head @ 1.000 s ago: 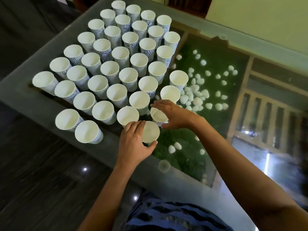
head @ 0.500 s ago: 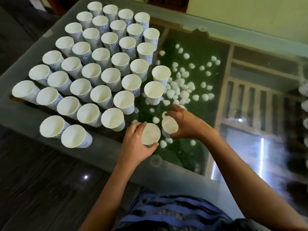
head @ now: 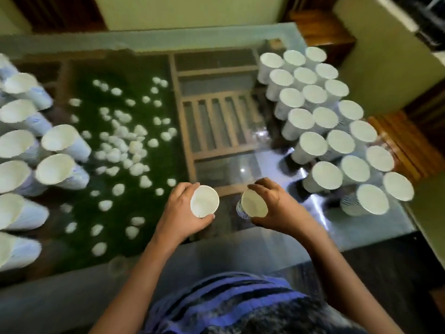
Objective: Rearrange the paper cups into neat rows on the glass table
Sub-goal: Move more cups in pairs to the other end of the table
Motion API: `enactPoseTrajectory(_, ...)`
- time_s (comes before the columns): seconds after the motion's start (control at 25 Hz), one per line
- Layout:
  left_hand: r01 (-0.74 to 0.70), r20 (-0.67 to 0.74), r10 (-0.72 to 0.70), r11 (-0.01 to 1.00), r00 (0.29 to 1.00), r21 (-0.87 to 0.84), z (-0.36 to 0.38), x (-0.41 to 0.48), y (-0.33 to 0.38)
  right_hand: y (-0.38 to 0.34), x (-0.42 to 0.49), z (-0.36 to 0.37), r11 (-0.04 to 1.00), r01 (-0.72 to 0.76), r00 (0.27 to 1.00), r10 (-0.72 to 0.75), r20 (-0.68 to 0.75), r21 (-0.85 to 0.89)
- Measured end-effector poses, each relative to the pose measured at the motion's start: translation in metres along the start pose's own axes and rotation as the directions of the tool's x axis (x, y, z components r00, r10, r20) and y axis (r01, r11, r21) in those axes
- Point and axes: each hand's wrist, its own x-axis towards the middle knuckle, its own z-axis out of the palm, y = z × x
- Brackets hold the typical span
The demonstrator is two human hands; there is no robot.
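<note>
My left hand point(head: 179, 213) grips a white paper cup point(head: 204, 204) with its mouth up, above the glass table point(head: 240, 247) near the front edge. My right hand point(head: 279, 208) grips a second cup point(head: 254, 206), white with a blue pattern, just to the right of it. A block of several cups in rows point(head: 330, 131) stands on the right part of the table. Another group of several cups point(head: 31, 153) stands along the left edge, partly cut off and blurred.
Under the glass lie green turf with white pebbles point(head: 125, 145) and a wooden slatted frame point(head: 216, 116). A pale wall point(head: 192, 13) runs behind the table. Dark floor point(head: 375, 273) lies at the near right. My striped blue shirt point(head: 231, 302) fills the bottom.
The view has swung right, so the big cup block now sits at the far left and a second block shows on the right. Both hands have carried their cups rightward.
</note>
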Motion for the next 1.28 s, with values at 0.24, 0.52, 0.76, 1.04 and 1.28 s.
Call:
enactPoseTrajectory(0.24,-0.171,0.128,0.170,0.985,0.977,-0.003,0.065,0.023,0.080,0.077,-0.052,-0.023,0.979,-0.202,0.977,0.203,-0.065,0.015)
enactPoseTrajectory(0.52,-0.234,0.134,0.234,0.972,0.963,-0.019,0.096,0.031,0.125,0.134,-0.079,-0.037,0.955,-0.295,0.952,0.295,-0.083,0.009)
enactPoseTrajectory(0.76,-0.204,0.106,0.205,0.979,0.973,-0.022,0.104,0.030,0.138,0.150,-0.077,-0.041,0.965,-0.262,0.963,0.262,-0.070,0.005)
enactPoseTrajectory(1.04,-0.194,0.080,0.195,0.981,0.977,-0.027,0.113,0.029,0.144,0.154,-0.082,-0.047,0.975,-0.217,0.968,0.221,-0.117,0.047)
enactPoseTrajectory(1.28,-0.091,0.108,0.102,0.990,0.989,-0.109,0.107,0.027,0.137,0.117,-0.037,-0.053,0.993,0.078,0.993,-0.069,-0.101,0.089)
